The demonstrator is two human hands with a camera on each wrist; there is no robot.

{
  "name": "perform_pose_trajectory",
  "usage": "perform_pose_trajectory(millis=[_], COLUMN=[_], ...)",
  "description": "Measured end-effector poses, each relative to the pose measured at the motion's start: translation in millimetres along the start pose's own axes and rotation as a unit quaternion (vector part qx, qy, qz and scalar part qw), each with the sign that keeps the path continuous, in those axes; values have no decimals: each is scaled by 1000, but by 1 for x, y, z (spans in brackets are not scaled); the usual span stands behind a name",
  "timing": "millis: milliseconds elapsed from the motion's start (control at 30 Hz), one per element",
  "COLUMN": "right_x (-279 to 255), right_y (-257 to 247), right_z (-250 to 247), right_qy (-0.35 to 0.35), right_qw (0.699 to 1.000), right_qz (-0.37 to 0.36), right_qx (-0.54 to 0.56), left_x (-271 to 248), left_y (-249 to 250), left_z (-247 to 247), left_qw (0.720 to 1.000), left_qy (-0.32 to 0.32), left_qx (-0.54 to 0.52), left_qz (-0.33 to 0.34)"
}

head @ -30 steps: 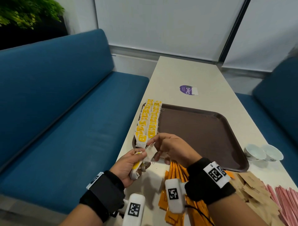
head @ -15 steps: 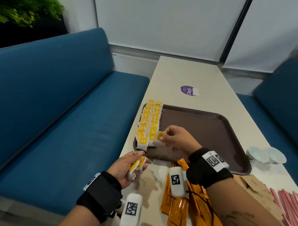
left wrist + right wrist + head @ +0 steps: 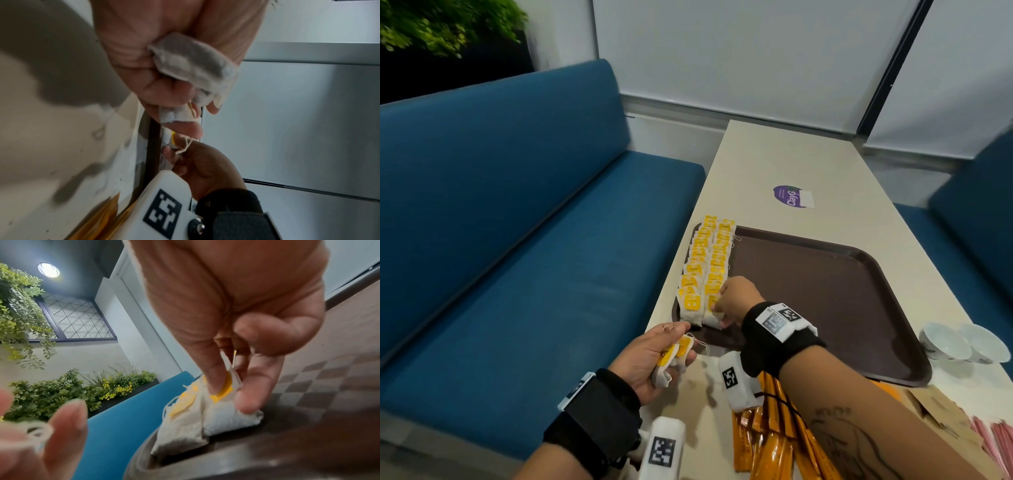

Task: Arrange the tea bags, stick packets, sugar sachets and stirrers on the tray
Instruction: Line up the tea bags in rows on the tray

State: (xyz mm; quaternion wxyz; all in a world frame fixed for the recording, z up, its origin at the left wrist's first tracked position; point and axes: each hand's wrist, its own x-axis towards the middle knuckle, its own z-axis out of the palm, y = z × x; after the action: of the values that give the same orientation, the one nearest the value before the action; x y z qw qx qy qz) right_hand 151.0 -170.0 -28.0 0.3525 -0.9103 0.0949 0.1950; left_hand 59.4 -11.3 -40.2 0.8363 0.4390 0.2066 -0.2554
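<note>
A brown tray (image 3: 825, 291) lies on the pale table. Two rows of white tea bags with yellow tags (image 3: 705, 263) run along its left edge. My right hand (image 3: 734, 301) is at the near end of the right row, thumb and fingers pinching a tea bag (image 3: 226, 412) that rests on the tray floor (image 3: 287, 426). My left hand (image 3: 657, 353) hovers just in front of the tray's near left corner and grips a few more tea bags (image 3: 671, 359), seen grey and crumpled as tea bags (image 3: 195, 65) in the left wrist view.
Orange stick packets (image 3: 774, 438) lie on the table under my right forearm. Brown sachets (image 3: 941, 414) and pink stirrers (image 3: 996, 442) sit at the near right. Two white cups (image 3: 962, 346) stand right of the tray. A blue bench (image 3: 517, 257) runs along the left.
My right hand took a tea bag from my left hand, carried it to the tray and lowered it onto the near end of the right row. The left hand stayed in place.
</note>
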Motion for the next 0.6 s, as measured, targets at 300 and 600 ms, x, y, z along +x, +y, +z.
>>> perform_pose_trajectory(millis=[300,600], right_x=[-3,-54], right_y=[-4,-2], right_z=[0,-26], right_qy=[21,32], right_qw=[1000,989], right_qz=[-10,-85], right_qx=[6,114], left_x=[2,5], left_y=[-1,-4], left_z=[5,12], left_qw=[1000,1000], left_qy=[5,5], left_qx=[9,4], left_qz=[8,2])
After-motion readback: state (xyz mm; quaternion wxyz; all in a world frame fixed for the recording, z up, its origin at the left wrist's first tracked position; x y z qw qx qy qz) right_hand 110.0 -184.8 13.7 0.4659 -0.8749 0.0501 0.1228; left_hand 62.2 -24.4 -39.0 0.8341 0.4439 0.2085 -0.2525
